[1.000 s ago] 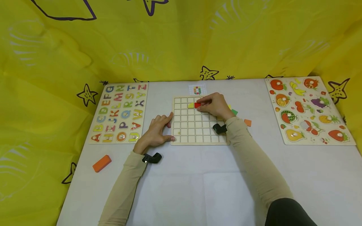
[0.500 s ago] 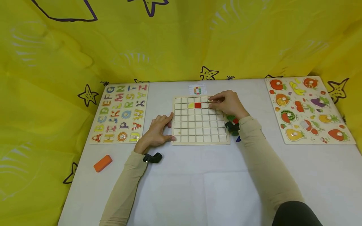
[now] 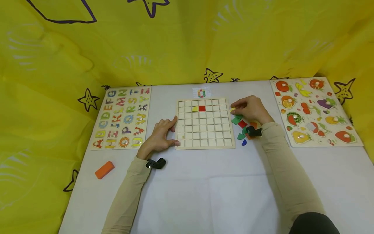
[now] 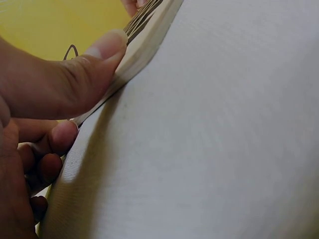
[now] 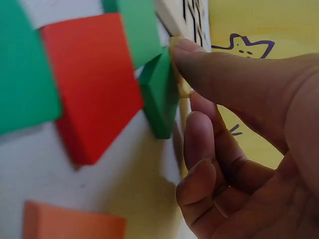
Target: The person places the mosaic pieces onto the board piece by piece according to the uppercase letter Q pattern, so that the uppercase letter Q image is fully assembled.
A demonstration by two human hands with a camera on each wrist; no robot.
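Observation:
A wooden grid board (image 3: 204, 125) lies flat on the table, with a yellow tile (image 3: 195, 109) and a red square tile (image 3: 202, 108) side by side near its top. My left hand (image 3: 159, 136) rests at the board's left edge, thumb on the lower corner and index finger higher up. Right of the board, my right hand (image 3: 251, 109) pinches a small yellow piece (image 5: 180, 79) between thumb and fingertips; its full shape is hidden. Below that hand lie loose pieces, among them a red tile (image 5: 92, 84), green tiles (image 5: 162, 92) and a blue half-round piece (image 3: 244, 142).
Behind the board lies a pattern card (image 3: 201, 92). A letter puzzle (image 3: 119, 118) is at the left and a fruit puzzle (image 3: 317, 113) at the right. An orange block (image 3: 104, 170) sits front left. A yellow curtain (image 3: 175, 42) hangs behind.
My right hand has let go of the red tile on the grid, moved right off the board to the loose pieces, and taken hold of a yellow piece. The left hand stays put.

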